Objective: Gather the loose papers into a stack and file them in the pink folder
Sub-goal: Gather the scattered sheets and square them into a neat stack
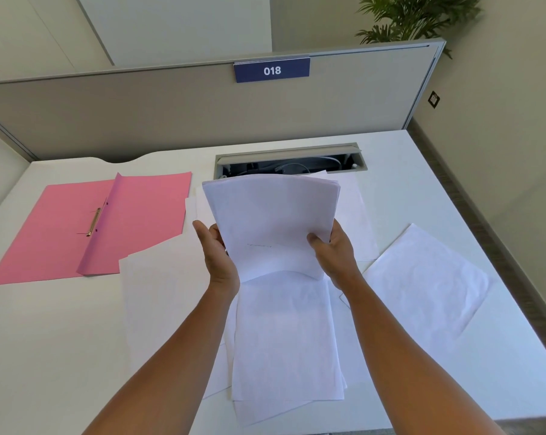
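I hold a stack of white papers [271, 221] up above the middle of the desk, its top edge curling away from me. My left hand [218, 255] grips its left edge and my right hand [334, 249] grips its right edge. Below the stack, more loose sheets [284, 340] lie overlapping on the desk. One sheet [158, 302] lies to the left and another sheet [425, 277] lies askew to the right. The pink folder [61, 233] lies open and flat at the left, its brass fastener [93, 221] showing along the spine.
The white desk [45, 356] ends at a grey partition [140, 114] with a blue "018" sign [271, 70]. An open cable tray [290, 161] is set into the desk behind the papers. A potted plant [416, 17] stands beyond the partition.
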`<action>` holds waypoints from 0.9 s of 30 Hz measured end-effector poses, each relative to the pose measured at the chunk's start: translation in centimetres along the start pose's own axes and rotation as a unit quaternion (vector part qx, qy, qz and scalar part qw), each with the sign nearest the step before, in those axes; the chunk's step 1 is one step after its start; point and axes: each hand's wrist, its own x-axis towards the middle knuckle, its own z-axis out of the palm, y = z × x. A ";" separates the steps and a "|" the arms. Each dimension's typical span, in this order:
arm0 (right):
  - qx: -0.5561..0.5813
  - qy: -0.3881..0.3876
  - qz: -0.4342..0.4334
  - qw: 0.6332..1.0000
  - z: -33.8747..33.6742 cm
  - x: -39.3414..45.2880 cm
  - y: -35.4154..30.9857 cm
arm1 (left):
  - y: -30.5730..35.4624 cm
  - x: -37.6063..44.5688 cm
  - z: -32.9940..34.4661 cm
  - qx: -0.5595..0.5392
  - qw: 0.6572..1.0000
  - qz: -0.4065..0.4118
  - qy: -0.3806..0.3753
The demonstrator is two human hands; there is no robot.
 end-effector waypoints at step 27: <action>-0.118 0.114 -0.045 0.985 -0.1 -0.2 3.1 | -1.8 0.0 -0.5 0.299 0.950 0.062 -0.062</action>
